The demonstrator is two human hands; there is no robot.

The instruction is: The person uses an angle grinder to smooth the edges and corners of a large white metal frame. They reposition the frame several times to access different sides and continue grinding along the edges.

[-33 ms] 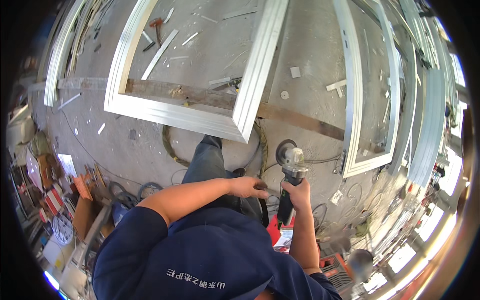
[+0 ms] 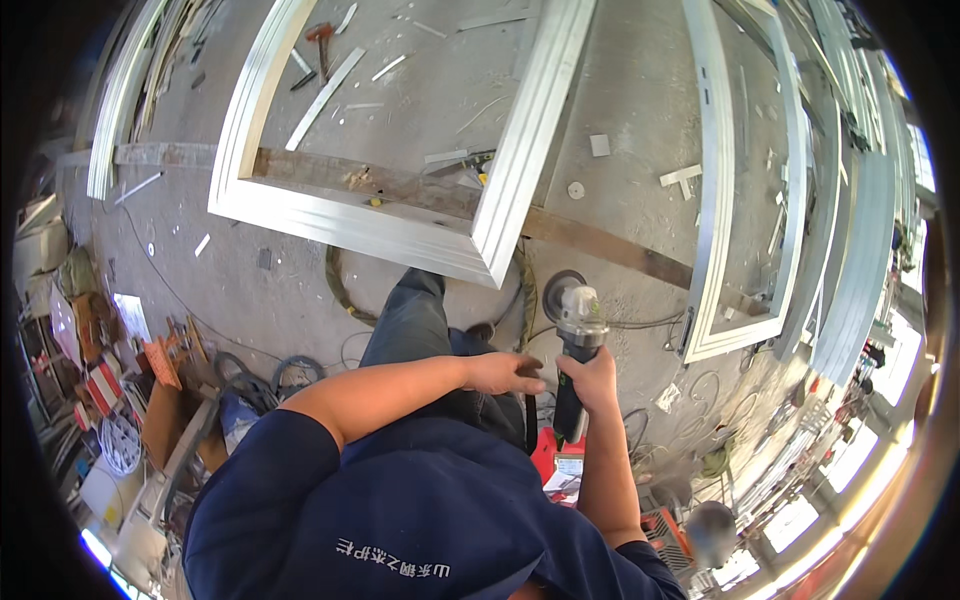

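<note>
My right hand point(image 2: 592, 380) is wrapped round the dark body of an angle grinder point(image 2: 578, 318). The tool's silver head points away from me, and its round disc point(image 2: 564, 290) sits at the far left of that head. Just left of the grinder is my left hand point(image 2: 500, 373), empty, its fingers stretched toward the tool with a small gap between. Ahead of both hands lies the nearest corner of a silver metal frame point(image 2: 480, 255) with mitred joints. The frame rests across a brown metal beam point(image 2: 600, 245) and touches neither hand.
A second silver frame point(image 2: 712, 200) stands to the right, beside long metal profiles point(image 2: 855, 270). Offcuts and a hammer point(image 2: 320, 45) lie on the floor beyond. A red box point(image 2: 545, 455) is below the grinder; hoses point(image 2: 340, 285) and cables trail nearby. Clutter point(image 2: 120, 420) fills the left side.
The grinder and my right hand have shifted slightly left, closer to my left hand. The view has moved a little; the grip is the same.
</note>
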